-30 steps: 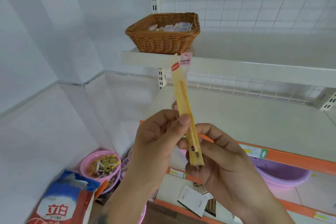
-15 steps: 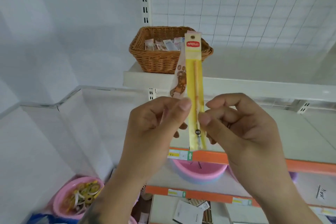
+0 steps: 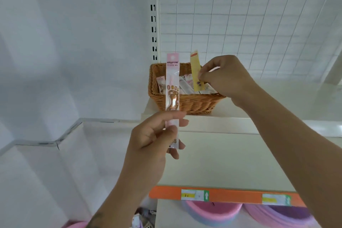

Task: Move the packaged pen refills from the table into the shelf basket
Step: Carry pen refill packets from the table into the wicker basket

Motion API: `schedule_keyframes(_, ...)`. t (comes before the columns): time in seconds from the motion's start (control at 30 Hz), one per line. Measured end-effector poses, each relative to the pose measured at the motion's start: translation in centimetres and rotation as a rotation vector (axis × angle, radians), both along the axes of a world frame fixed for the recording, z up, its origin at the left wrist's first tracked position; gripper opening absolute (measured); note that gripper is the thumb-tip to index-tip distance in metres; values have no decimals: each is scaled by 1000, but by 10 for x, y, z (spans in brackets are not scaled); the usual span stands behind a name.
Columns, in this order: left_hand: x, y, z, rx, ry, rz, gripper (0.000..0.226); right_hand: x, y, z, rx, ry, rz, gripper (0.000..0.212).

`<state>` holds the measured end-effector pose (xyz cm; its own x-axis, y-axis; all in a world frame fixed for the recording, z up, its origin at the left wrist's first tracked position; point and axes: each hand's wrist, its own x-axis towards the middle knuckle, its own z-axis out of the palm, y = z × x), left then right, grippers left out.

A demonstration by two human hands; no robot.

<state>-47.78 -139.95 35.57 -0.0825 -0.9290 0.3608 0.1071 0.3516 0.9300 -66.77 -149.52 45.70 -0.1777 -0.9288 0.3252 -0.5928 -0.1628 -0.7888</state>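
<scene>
A brown wicker basket stands on the upper white shelf and holds several packaged refills. My right hand pinches a yellow refill pack by its lower part, upright over the basket's inside. My left hand grips the lower end of a pink refill pack, held upright in front of the basket's left side, below the shelf edge.
A white wire grid panel backs the shelf, beside a slotted upright. A lower shelf has an orange price strip at its edge. Pink and purple plastic basins sit beneath it. A white wall is at the left.
The two packs, held together before, have been separated. My right hand carried the yellow pack up and over the basket; my left hand keeps the pink one. The view tilted upward.
</scene>
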Motion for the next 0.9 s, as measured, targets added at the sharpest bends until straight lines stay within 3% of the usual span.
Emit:
schedule_keyframes(0.17, -4, 1, 6, 31, 16, -1, 51, 9, -7, -10, 49, 380, -78, 7)
schedule_keyframes(0.27, -9, 2, 7, 61, 50, -6, 53, 8, 6, -16, -69, 481, -104, 3)
schedule_keyframes(0.4, -17, 2, 6, 88, 142, -14, 32, 7, 55, -32, -358, 189, 40, 7)
schedule_keyframes(0.5, -25, 1, 3, 98, 196, -2, 28, 9, 92, -54, -316, -44, 216, 9)
schedule_keyframes(0.63, -34, 5, -1, 106, 199, 6, 28, 12, 112, -76, -260, -241, 282, 9)
schedule_keyframes(0.9, -28, 11, 2, -42, 67, 139, 21, 23, 104, -68, -273, -273, 357, 13)
